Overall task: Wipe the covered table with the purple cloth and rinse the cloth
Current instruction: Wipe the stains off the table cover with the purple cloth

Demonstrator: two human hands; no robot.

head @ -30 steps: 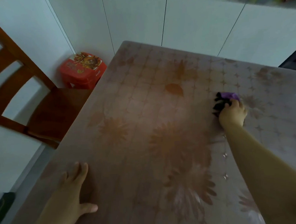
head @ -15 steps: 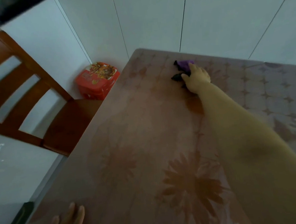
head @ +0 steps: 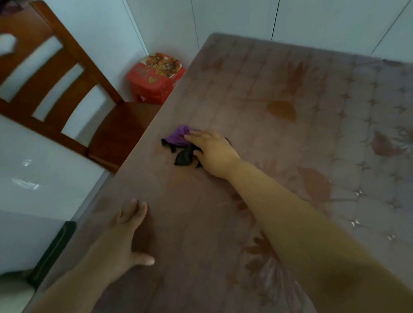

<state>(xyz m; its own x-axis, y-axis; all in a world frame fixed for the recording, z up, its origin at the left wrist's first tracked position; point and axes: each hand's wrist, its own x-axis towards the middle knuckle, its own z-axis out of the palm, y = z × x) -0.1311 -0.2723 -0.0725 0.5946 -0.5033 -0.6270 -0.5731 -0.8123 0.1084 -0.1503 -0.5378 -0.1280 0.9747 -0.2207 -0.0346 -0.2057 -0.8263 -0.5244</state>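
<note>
The cloth point(head: 179, 137) is lying bunched on the table point(head: 289, 223), close to the left edge, at about 10 o'clock from the middle of the view. The right hand point(head: 215, 153) is pressing it down: fingers draped over the purple part, thumb tucked against a dark fold that is sticking out at the hand's 8 o'clock. The left hand point(head: 123, 236) is resting flat at 7 o'clock, fingers spread, holding nothing and seemingly bracing the body.

The cloth is looking light, soft and limp, so it is likely going to fold and trail rather than slide as one piece. A whole-palm hold over the middle of the bunch should be carrying it best, with the loose dark tail gathered in so it is not dragging. The cover point(head: 343, 123) is glossy and floral, probably slick plastic, so the cloth should be gliding easily and the cover itself may be creeping under hard pressure.

A wooden chair point(head: 51, 81) is standing at 10 o'clock, its seat just beside the table edge. A red stool point(head: 157, 79) is sitting on the floor at 11 o'clock, against the white panels point(head: 235, 9) running across 12 o'clock. A dark object point(head: 53, 250) is showing at 8 o'clock; what it is cannot be told. Nothing is standing in the cloth's path, though a stroke toward 9 o'clock could be pushing it off the edge onto the chair. No sink is showing for the rinse.
</note>
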